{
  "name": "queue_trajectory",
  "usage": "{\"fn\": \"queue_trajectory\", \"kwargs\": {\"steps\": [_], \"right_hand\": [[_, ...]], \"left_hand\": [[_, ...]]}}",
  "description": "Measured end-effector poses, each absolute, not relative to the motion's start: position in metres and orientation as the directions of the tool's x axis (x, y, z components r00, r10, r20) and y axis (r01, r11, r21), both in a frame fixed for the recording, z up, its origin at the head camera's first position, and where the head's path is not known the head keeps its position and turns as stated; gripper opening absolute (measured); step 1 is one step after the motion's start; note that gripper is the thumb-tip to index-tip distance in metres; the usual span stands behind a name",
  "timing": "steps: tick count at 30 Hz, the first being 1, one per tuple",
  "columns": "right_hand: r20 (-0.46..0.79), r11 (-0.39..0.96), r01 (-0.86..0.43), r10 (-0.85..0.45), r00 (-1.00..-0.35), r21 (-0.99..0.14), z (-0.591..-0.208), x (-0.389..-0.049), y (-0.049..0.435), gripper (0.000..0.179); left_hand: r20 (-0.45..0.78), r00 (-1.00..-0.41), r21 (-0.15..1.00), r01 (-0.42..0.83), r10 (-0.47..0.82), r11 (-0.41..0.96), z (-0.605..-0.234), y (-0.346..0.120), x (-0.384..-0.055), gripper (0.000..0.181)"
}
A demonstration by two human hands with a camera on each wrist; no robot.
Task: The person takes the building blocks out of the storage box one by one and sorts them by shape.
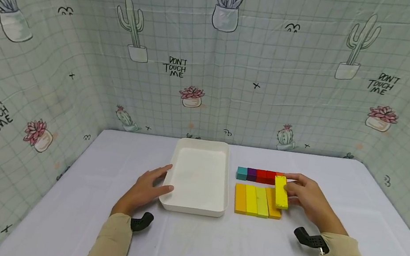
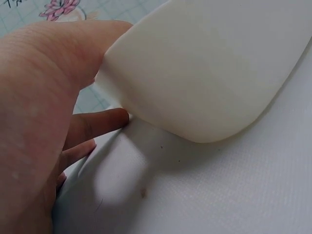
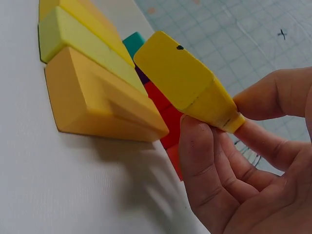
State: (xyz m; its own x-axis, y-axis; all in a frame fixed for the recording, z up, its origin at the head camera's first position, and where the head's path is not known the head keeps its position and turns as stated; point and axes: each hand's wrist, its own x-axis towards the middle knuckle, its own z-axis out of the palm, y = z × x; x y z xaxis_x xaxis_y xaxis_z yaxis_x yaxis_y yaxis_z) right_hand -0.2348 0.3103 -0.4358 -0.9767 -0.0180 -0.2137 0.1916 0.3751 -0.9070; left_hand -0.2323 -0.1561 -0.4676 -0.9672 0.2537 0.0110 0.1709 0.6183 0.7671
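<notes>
A white tray (image 1: 194, 209) lies on the table, and my left hand (image 1: 143, 190) holds its left side. In the left wrist view, the thumb (image 2: 92, 41) passes over the tray's rim while a finger (image 2: 105, 122) touches the outer wall. My right hand (image 1: 312, 198) pinches a yellow block (image 1: 281, 193) between thumb and fingers, raised above the row. Beneath it lie long blocks side by side, among them an orange block (image 3: 105, 105) and a lime block (image 3: 83, 46). The held block's end (image 3: 173, 70) carries a small black mark.
Behind the long blocks runs a row of small blocks: teal (image 1: 241, 173), purple (image 1: 251, 175) and red (image 1: 261, 176). A white cloth covers the table (image 1: 201, 253). Grid-patterned fabric (image 1: 235, 61) with cactus drawings hangs behind and at the sides.
</notes>
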Motion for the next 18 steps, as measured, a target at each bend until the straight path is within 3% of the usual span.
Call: {"fn": "queue_trajectory", "kwargs": {"steps": [10, 18], "right_hand": [[-0.223, 0.416, 0.182, -0.051, -0.973, -0.891, -0.438, -0.230, 0.323, 0.057], [-0.290, 0.424, 0.247, -0.038, -0.956, -0.871, -0.448, -0.228, 0.323, 0.054]], "left_hand": [[0.023, -0.968, 0.758, 0.179, 0.249, 0.627, -0.464, -0.154, -0.233, 0.074], [0.006, -0.970, 0.772, 0.159, 0.243, 0.616, -0.466, -0.156, -0.230, 0.076]]}}
